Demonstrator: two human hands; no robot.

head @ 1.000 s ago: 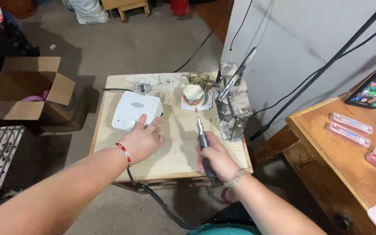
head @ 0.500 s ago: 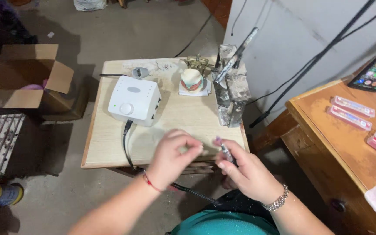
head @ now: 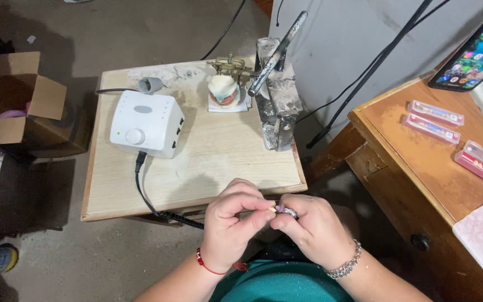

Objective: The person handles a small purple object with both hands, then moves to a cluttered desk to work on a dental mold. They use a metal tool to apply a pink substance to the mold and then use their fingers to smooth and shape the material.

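Observation:
My left hand (head: 232, 226) and my right hand (head: 311, 228) meet at the near edge of a small wooden table (head: 225, 162). My right hand grips a corded handpiece (head: 287, 212), mostly hidden in the fist. My left fingertips pinch its tip, where a small purple bit (head: 276, 208) shows. The black coiled cord (head: 166, 214) runs from the handpiece to a white control box (head: 146, 123) with a round knob. A dental cast on a brass articulator (head: 225, 88) stands at the table's far side.
A metal stand with a slanted rod (head: 275, 84) sits on the table's right edge. To the right, a wooden desk (head: 420, 162) carries a phone (head: 473, 53) and pink flat cases (head: 434, 120). An open cardboard box (head: 15, 103) is at left on the floor.
My left hand left the control box and came to the handpiece tip. My right hand drew the handpiece off the table toward me; both hands now meet at the near edge.

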